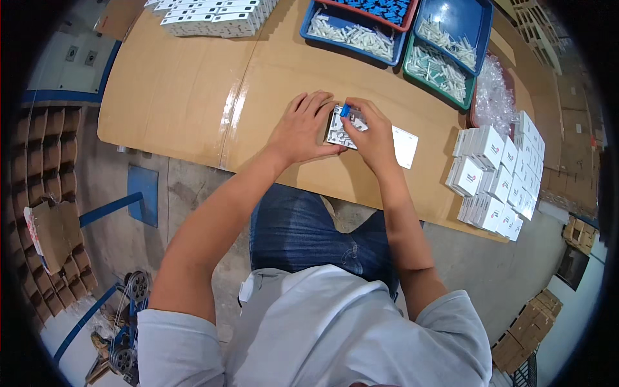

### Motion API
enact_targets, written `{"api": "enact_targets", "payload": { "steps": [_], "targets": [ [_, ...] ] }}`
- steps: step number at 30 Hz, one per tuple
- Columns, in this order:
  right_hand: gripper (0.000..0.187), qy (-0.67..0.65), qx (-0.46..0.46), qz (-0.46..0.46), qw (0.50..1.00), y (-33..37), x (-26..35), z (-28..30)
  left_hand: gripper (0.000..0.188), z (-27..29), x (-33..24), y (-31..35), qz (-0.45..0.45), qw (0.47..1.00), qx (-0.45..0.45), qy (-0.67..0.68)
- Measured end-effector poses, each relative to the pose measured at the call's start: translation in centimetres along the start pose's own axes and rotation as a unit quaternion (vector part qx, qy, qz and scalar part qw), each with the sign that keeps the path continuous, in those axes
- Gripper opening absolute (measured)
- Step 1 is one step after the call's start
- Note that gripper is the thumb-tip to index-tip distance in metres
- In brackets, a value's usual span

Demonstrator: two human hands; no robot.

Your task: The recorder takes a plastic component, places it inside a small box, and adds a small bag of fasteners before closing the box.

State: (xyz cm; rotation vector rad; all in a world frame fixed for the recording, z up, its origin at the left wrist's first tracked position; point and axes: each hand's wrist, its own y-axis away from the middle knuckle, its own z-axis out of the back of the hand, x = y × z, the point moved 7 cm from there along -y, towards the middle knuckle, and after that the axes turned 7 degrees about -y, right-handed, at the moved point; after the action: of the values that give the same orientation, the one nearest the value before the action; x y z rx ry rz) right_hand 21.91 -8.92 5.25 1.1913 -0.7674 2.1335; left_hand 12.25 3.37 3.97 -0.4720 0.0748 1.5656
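A small open white box (336, 137) lies on the cardboard-covered table in front of me, with small printed or grey parts showing inside. My left hand (302, 131) braces it, fingers along its far left side and thumb at its near edge. Over the box's right part, my right hand (373, 137) pinches a small blue piece (345, 110) between thumb and fingers. Part of the box's inside is hidden by that hand. To the right of the right hand lies a flat white panel (405, 147); whether it joins the box is hidden.
Stacked white boxes stand at the right (493, 171) and far left (216, 18). Trays sit at the back: a blue tray (308, 30) and a green tray (445, 95) of white pieces, a red tray (409, 22) of blue pieces. Clear plastic bags (495, 93) lie beside them.
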Motion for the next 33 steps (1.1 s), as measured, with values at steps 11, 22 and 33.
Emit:
{"api": "enact_targets", "payload": {
  "steps": [11,22,33],
  "targets": [
    [0.029,0.024,0.043,0.002,0.999,-0.6,-0.1,-1.2,0.093,-0.2,0.3,-0.1,0.002,1.000,0.007,0.001],
    [0.029,0.021,0.088,-0.021,0.996,-1.0,-0.1,-1.3,0.092,-0.2,0.4,0.0,-0.005,1.000,-0.001,-0.009],
    [0.027,0.062,0.097,-0.015,0.993,-1.1,0.0,-1.4,0.094,-0.5,0.4,0.1,-0.006,1.000,0.007,-0.014]
  ]
}}
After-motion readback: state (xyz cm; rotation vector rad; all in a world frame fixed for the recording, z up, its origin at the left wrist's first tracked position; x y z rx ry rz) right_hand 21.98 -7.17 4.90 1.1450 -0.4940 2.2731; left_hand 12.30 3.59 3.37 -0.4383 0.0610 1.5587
